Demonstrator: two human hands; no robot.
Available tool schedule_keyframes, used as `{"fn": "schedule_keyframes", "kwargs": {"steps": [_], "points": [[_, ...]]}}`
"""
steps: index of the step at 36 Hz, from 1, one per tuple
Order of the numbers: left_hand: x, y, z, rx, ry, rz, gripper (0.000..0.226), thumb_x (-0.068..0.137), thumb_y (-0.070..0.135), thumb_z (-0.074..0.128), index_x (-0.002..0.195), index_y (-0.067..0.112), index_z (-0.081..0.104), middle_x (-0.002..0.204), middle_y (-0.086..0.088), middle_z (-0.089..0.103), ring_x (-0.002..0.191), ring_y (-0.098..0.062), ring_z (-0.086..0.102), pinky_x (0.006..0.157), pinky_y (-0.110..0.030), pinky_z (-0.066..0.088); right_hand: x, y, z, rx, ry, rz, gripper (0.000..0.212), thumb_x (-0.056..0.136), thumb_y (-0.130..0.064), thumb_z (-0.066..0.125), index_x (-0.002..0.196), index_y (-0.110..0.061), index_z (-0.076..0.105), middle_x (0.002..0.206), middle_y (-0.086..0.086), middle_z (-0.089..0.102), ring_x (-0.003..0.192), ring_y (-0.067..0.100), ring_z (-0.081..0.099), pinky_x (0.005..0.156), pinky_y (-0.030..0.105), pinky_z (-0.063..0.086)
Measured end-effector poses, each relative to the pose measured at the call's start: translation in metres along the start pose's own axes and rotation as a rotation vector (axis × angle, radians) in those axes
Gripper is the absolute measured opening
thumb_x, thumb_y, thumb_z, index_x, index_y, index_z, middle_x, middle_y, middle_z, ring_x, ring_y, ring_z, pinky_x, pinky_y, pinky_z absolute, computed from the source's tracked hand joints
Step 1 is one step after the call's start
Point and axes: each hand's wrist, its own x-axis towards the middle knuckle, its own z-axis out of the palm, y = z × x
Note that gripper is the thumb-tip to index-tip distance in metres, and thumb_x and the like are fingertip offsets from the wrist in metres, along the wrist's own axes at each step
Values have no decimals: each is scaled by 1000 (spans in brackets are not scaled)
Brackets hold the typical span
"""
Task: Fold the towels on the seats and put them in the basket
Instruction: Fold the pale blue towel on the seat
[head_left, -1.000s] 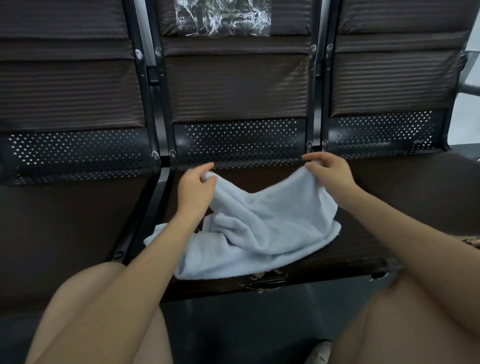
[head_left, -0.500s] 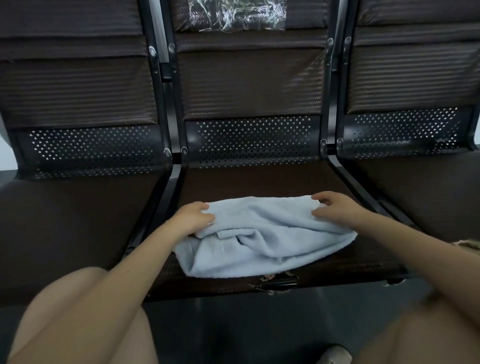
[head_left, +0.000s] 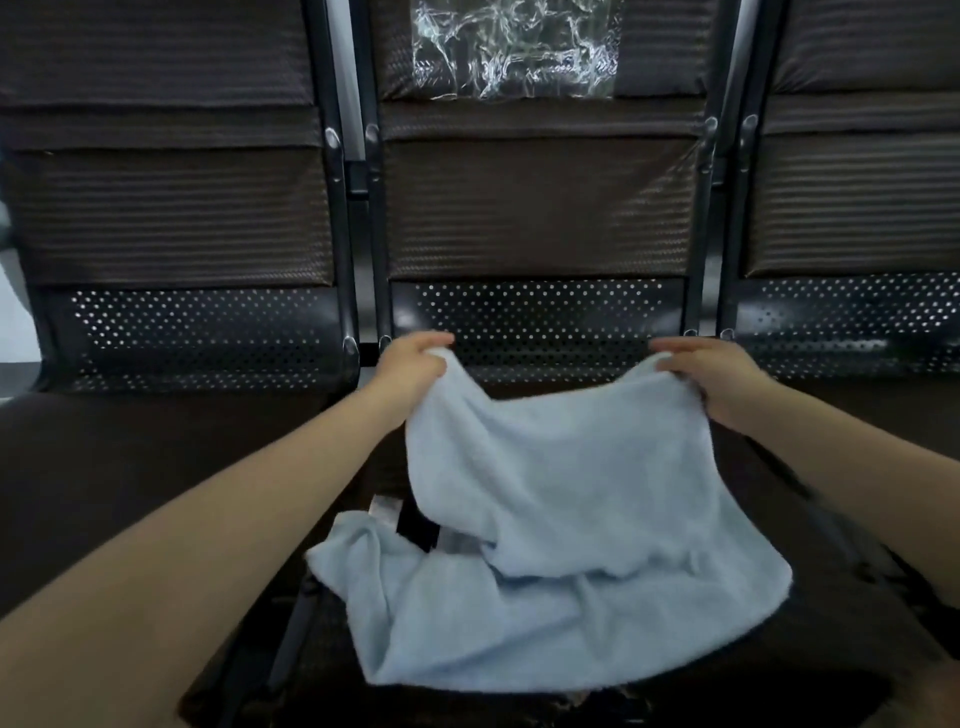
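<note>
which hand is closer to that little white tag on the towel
Left. The left hand grips the towel corner almost straight above the tag; the right hand grips the opposite corner, far across.

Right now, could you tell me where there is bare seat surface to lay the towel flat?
The left seat shows bare cushion. The middle seat is crowded: the towel, pinched by the left hand and right hand, covers most of it.

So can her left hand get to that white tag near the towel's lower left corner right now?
Probably not at once: the left hand is pinching the light blue towel's upper corner. The tag itself lies uncovered below that forearm, so letting go should free the way.
</note>
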Motion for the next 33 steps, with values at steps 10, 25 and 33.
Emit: {"fn": "schedule_keyframes", "kwargs": {"steps": [10,25,33], "points": [[72,-39,16,-54,41,-229,95,78,25,64,154,31,7,149,-7,34,130,-31,41,105,-46,43,71,29,15,-44,86,135,39,85,-8,68,122,-10,59,125,17,60,108,31,59,99,48,48],[-43,-59,3,272,-235,-198,48,95,21,55,141,16,45,120,-6,57,96,-19,61,68,-22,50,-12,52,-24,-634,-99,277,48,92,-19,62,134,1,49,128,19,54,107,33,53,95,45,44],[-119,-55,-1,457,-357,-58,41,95,38,54,134,25,52,114,4,62,103,-13,60,81,-27,48,-59,52,-32,-629,-308,336,50,87,-42,67,127,-13,58,114,8,61,93,24,60,70,32,50]]}}
